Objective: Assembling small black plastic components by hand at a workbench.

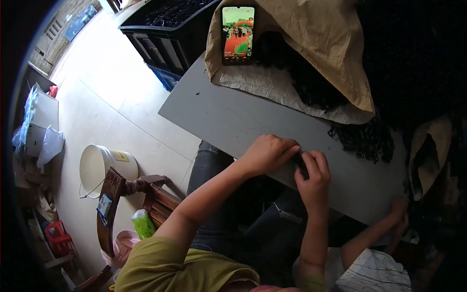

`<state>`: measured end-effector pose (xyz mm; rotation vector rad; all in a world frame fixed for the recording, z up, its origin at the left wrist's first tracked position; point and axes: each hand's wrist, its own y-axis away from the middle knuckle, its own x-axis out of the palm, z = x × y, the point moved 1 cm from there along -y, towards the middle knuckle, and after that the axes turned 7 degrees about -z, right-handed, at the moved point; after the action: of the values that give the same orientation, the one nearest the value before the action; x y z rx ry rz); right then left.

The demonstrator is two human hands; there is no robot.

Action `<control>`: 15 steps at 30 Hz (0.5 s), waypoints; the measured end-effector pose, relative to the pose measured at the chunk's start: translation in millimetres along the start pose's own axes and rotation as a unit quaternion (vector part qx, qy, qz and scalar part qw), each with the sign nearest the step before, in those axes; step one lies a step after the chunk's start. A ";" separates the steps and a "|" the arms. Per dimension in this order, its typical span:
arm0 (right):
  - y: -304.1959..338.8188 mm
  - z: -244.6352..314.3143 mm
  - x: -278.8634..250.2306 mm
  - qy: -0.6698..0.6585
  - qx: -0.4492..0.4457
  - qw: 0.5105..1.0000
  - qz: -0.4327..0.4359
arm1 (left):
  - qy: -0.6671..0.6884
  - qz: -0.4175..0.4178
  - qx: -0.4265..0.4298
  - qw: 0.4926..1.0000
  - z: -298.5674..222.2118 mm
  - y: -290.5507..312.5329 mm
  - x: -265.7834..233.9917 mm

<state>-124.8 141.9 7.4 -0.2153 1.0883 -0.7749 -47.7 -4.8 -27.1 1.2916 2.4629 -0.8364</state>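
My left hand (270, 152) and my right hand (316, 171) meet above the near edge of the grey tabletop (233, 117). Both have their fingers closed in a pinch around one small black part (300, 159), mostly hidden by the fingers; its exact kind does not show. To the right of my hands lies a loose heap of small black pieces (367, 140), which look like plastic clips. Beyond them a large brown paper sack (321, 29) lies on its side, its mouth open and more black pieces inside.
A phone (238, 35) showing a picture leans on the sack. Black crates (160, 41) full of dark pieces stand beyond the table. On the left are a white bucket (109, 165) and a wooden chair (158, 204). Another person's hand (400, 211) is at the right.
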 end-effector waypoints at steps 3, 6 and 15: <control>3.2 2.0 2.4 0.000 -0.007 1.000 -0.001 | 0.026 0.028 0.038 0.999 -1.6 -1.0 -3.7; 8.5 1.5 7.1 -0.015 0.000 1.000 -0.022 | 0.012 0.070 0.034 0.997 -3.4 -0.5 -9.3; 23.0 -33.7 9.6 -0.367 0.288 0.880 0.087 | 0.157 0.151 0.047 0.975 -5.1 -0.8 -17.2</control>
<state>-140.9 159.2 -27.3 0.1006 0.1284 -0.7288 -38.1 -13.8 -14.8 1.9036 2.3777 -0.7224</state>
